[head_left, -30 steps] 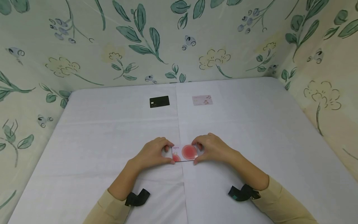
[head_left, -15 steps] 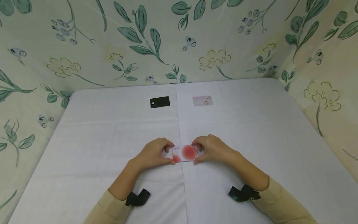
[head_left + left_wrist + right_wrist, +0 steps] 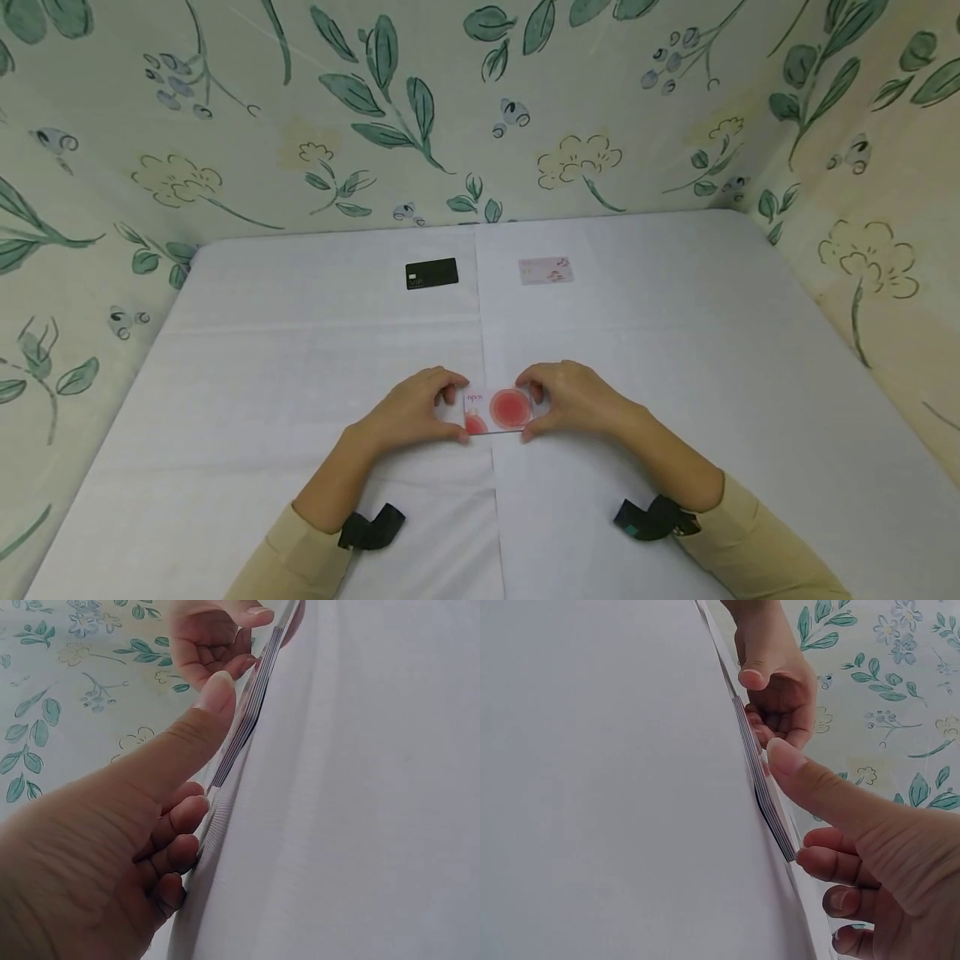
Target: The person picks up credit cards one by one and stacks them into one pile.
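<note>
A neat stack of several plastic cards [image 3: 511,409] lies flat on the white cloth, its top card white with red-pink circles. My left hand [image 3: 417,406] holds the stack's left end, thumb at the near corner and forefinger at the far one. At the right end, my right hand [image 3: 576,398] grips the corners the same way. Seen edge-on in the left wrist view, the card stack [image 3: 246,724] shows striped layers with a dark one at the bottom. The right wrist view shows the layered edge of the cards [image 3: 763,784] between both thumbs.
Farther back on the white-covered table [image 3: 300,375] lie two single cards apart from each other: a black card [image 3: 432,274] marked VIP on the left and a pale pink card [image 3: 546,271] on the right. Floral fabric [image 3: 247,108] hangs behind the table and along its sides.
</note>
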Motion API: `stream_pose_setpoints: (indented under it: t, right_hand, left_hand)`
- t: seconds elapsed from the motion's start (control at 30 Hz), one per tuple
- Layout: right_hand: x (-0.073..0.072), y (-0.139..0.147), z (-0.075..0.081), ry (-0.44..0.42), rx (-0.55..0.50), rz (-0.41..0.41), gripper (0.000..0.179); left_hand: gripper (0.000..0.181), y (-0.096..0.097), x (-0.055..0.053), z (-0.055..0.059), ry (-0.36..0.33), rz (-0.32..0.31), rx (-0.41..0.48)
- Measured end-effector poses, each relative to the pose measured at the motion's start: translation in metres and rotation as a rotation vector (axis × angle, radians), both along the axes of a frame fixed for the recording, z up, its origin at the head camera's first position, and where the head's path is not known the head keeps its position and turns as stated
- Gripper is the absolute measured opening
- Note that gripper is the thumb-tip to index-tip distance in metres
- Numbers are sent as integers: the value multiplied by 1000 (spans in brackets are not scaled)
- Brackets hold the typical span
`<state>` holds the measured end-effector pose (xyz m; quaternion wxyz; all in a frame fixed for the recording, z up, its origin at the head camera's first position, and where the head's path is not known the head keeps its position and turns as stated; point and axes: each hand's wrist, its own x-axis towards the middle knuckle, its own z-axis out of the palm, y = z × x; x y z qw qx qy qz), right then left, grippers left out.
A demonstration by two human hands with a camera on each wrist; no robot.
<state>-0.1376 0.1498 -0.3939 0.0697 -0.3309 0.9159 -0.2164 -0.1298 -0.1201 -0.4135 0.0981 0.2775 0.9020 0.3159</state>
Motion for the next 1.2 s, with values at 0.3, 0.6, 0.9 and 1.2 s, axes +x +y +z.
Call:
stream_pose_setpoints:
  t: [0.3, 0.6, 0.9, 1.2]
  right_hand:
    - [-4, 4, 11, -63, -45, -67, 61]
    - [-15, 7, 17, -106, -125, -83, 64]
    - [-29, 5, 19, -96, -246, -38, 60]
    - [-47, -3, 22, -71, -346, -51, 63]
  left_hand:
    - [66, -8, -4, 1, -67, 32, 149]
    - [68, -15, -10, 3, 107, 61, 264]
    - [67, -22, -21, 2, 172, 124, 313]
    - [67, -27, -34, 2, 136, 199, 342]
